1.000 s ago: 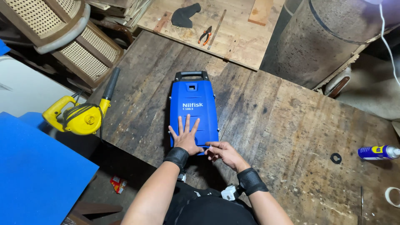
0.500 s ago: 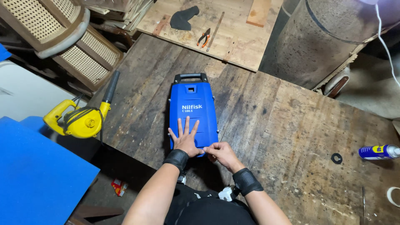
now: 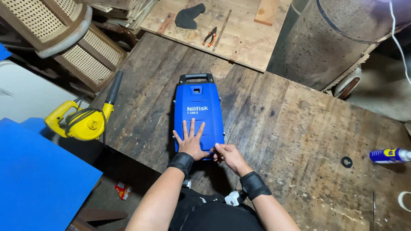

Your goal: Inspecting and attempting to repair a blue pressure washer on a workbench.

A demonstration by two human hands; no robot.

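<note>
A blue pressure washer point(image 3: 198, 111) with a black handle at its far end lies flat on the dark wooden workbench point(image 3: 274, 124). My left hand point(image 3: 190, 141) rests flat on the washer's near end, fingers spread. My right hand point(image 3: 229, 155) pinches at the washer's near right corner with thumb and fingers closed together; what it pinches is too small to make out. Both wrists wear black bands.
A yellow handheld blower point(image 3: 83, 122) lies at the bench's left edge. A blue spray can point(image 3: 389, 155) and a black rubber ring point(image 3: 346, 161) lie at the right. Pliers point(image 3: 210, 37) sit on the far plywood board. A big metal drum point(image 3: 338, 38) stands back right. A blue sheet point(image 3: 34, 179) is at the left.
My hands have stayed on the washer's near end. The view has shifted slightly; nothing else has moved.
</note>
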